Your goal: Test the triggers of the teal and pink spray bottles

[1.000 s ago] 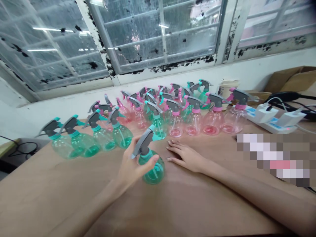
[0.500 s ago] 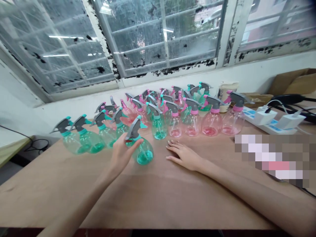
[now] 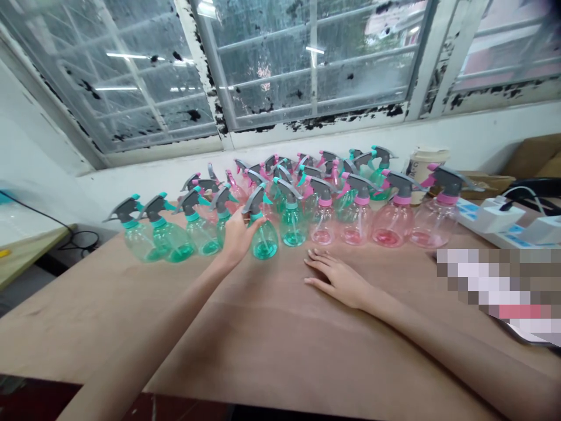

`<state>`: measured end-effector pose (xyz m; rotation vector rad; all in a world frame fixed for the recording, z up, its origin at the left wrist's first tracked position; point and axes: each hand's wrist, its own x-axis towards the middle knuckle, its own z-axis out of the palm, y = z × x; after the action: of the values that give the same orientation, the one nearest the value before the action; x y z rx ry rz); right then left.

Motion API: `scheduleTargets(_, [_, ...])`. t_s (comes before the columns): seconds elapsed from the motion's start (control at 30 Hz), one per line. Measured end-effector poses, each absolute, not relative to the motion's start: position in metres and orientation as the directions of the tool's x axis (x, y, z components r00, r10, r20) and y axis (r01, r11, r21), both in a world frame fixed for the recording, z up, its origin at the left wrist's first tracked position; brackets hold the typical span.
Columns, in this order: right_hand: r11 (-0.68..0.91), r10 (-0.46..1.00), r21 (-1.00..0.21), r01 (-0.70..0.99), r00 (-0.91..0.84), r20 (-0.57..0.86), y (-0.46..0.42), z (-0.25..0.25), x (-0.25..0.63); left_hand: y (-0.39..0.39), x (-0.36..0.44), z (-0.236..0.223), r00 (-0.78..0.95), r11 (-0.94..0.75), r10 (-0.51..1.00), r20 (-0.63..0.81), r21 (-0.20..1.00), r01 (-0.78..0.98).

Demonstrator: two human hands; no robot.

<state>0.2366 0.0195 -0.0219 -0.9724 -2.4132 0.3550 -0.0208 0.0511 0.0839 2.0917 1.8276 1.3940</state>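
Note:
My left hand [image 3: 240, 237] is wrapped round the neck of a green spray bottle [image 3: 265, 241] with a grey and teal trigger head. That bottle is upright in the front row, between a green spray bottle [image 3: 293, 225] on its right and other green ones [image 3: 175, 240] on its left. On the table lies my right hand [image 3: 339, 278], palm down with fingers spread, holding nothing. Just beyond its fingertips stand pink spray bottles [image 3: 357, 225] with pink collars. More bottles crowd behind the front row, partly hidden.
A brown table [image 3: 263, 327] carries everything. At the right are a white power strip [image 3: 504, 225] with plugged-in chargers, a lidded paper cup [image 3: 427, 161] and a cardboard box [image 3: 532, 155]. A blurred-out patch covers something at the right edge. A window [image 3: 307, 64] is behind.
My left hand has moved the green spray bottle away from me, back into line with the front row. My right hand stays flat on the table. The view has shifted slightly.

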Motion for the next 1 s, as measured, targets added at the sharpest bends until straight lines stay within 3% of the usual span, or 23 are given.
scheduleTargets(0.33, [0.686, 0.726, -0.423, 0.592, -0.597, 0.341, 0.016, -0.017, 0.236, 0.074, -0.028, 0.079, -0.126, -0.319, 0.800, 0.586, 0.594, 0.739])
scheduleTargets(0.5, [0.558, 0.830, -0.553, 0.619, -0.413, 0.375, 0.025, 0.002, 0.231, 0.064, -0.031, 0.076, -0.124, -0.321, 0.820, 0.558, 0.629, 0.708])
scheduleTargets(0.67, [0.434, 0.896, -0.608, 0.665, -0.245, 0.371, 0.054, 0.038, 0.214, 0.029, -0.042, 0.069, -0.115, -0.338, 0.834, 0.539, 0.665, 0.666])
scheduleTargets(0.8, [0.339, 0.934, -0.632, 0.697, -0.167, 0.316, 0.073, 0.059, 0.191, -0.007, -0.054, 0.059, -0.171, -0.336, 0.857, 0.486, 0.779, 0.529])
scheduleTargets(1.0, [0.243, 0.960, -0.568, 0.786, -0.111, 0.258, 0.087, 0.065, 0.167, -0.050, -0.063, 0.058, -0.208, -0.294, 0.872, 0.444, 0.813, 0.502])
